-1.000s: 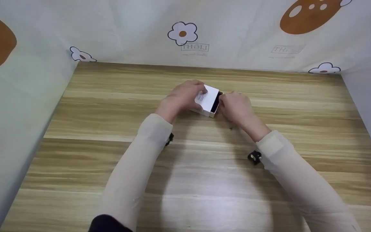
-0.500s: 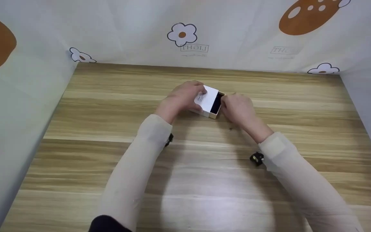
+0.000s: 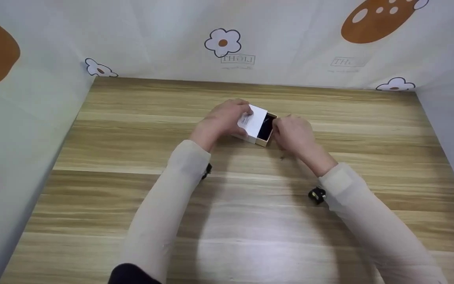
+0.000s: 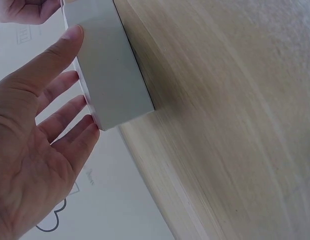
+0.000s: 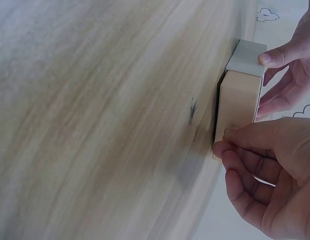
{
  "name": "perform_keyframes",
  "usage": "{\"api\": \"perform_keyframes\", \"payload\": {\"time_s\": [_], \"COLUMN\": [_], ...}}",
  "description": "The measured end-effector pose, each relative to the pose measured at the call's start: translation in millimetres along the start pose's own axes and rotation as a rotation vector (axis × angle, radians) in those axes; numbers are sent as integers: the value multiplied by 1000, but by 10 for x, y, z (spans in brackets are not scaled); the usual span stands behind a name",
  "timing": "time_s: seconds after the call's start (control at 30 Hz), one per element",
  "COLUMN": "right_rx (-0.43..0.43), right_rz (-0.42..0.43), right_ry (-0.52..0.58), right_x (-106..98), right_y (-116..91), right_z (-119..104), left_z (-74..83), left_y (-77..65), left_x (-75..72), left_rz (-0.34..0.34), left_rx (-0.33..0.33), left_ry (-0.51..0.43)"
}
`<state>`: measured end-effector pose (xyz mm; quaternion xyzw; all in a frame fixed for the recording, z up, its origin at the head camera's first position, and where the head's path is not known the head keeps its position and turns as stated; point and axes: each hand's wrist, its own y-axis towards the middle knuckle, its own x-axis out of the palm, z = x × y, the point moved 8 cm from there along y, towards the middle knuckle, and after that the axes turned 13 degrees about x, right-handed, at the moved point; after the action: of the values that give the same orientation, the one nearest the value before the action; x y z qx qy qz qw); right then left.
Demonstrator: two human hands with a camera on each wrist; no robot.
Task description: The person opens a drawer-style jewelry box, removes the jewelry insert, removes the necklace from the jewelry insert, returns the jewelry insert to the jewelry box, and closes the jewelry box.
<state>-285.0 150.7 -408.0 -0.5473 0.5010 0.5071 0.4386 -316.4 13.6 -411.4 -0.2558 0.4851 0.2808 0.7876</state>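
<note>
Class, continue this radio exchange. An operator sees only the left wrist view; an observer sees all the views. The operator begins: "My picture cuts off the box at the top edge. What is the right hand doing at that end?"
Observer: In the right wrist view, the right hand grips the outer end of a tan tray.
Operator: Is that tray completely out of the box?
Observer: No. The head view shows one end of it still under the white cover.
Operator: And what shows in the open part?
Observer: A dark interior with a small pale mark on it, too small for me to make out.
</note>
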Motion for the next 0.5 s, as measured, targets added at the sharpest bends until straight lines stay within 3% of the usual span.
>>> {"api": "perform_keyframes", "payload": {"time_s": [0.5], "right_rx": [-37], "right_rz": [43], "right_ry": [21], "right_x": [-31], "right_y": [-51], "right_z": [45], "left_z": [-9], "left_y": [2], "left_x": [13], "left_rz": [-4], "left_rx": [-10], "left_ry": [-8]}}
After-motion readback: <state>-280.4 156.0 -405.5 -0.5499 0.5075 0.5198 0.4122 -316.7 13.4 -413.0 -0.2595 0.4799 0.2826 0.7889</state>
